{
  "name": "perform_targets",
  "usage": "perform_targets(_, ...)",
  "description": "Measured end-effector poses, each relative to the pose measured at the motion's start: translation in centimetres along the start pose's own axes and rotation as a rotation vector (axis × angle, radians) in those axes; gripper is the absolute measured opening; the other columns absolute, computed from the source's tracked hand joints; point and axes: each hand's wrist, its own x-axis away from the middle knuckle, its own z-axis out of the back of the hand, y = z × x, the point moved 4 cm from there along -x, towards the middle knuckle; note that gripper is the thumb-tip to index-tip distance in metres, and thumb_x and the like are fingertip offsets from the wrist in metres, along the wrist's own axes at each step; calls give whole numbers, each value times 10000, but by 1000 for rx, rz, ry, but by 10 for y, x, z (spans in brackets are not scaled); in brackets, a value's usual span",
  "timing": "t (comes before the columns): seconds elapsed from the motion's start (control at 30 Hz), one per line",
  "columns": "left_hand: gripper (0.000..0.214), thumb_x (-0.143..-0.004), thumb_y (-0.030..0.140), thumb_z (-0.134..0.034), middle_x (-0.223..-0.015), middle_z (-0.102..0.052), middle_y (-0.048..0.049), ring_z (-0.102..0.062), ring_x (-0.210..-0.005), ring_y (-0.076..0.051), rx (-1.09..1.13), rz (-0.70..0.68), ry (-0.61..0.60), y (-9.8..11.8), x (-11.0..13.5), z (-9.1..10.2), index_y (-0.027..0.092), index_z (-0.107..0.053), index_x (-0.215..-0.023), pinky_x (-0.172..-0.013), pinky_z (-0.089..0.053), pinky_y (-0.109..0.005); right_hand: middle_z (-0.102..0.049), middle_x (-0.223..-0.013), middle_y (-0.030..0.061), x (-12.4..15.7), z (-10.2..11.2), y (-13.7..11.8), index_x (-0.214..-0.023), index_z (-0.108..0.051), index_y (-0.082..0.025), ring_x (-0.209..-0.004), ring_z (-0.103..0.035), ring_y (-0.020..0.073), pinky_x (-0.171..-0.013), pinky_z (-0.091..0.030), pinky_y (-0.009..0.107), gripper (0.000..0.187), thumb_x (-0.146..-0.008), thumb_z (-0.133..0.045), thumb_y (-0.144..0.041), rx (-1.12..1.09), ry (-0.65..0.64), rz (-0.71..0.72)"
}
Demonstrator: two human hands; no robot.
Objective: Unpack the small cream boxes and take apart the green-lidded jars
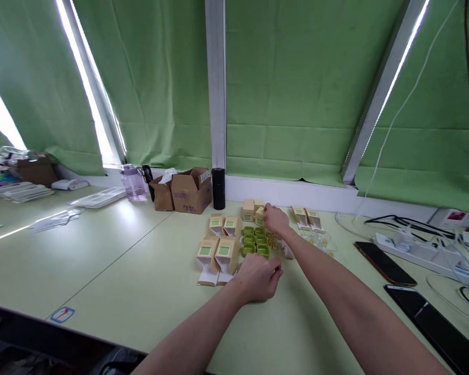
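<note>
My right hand (276, 220) reaches to the back of the group and pinches a small kraft paper box (260, 214) with a green label. Two similar closed boxes (248, 209) stand right beside it. In front of them are several green square cups (249, 239) in two columns, with small yellowish pieces (272, 241) to their right. Curled on the table just in front of the cups is my left hand (259, 276); whatever its fingers may hold is hidden. Several kraft boxes with raised open flaps (227, 251) stand to the left of the cups.
Two more open boxes (313, 219) and clear plastic pieces (320, 240) lie to the right. Phones (385, 263), a power strip (418, 255) and cables occupy the right side. Behind stand a cardboard carton (191, 191), a black cylinder (218, 188) and a purple bottle (133, 183).
</note>
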Motion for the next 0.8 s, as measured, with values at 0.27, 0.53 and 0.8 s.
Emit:
perform_targets(0.27,160,-952,291,-530,-731,-714,-38,-650,-657,-219,8,-29,48,3,1,4,218,-659,-890,-574,-338,-310,-644,-1273,113,47,39,12,-1303,-462,-220,-1076,-655,255,-807,-509,351,348,-973,-546,-296,-226,227,32)
perform_targets(0.53,147,-934,265,-529,-638,-651,-16,-585,-577,-186,29,-213,130,12,8,7,221,-654,-870,-563,-322,-310,-682,-1183,95,147,79,37,-1258,-571,-242,-1005,-666,262,-871,-570,437,435,-864,-692,-382,-625,324,159)
perform_targets(0.8,239,-989,244,-419,-776,-698,-81,-645,-715,-199,305,-177,463,4,7,19,193,-647,-940,-705,-499,-334,-659,-1188,79,205,35,50,-1263,-530,-264,-999,-664,228,-777,-598,368,468,-816,-672,-267,-808,122,171)
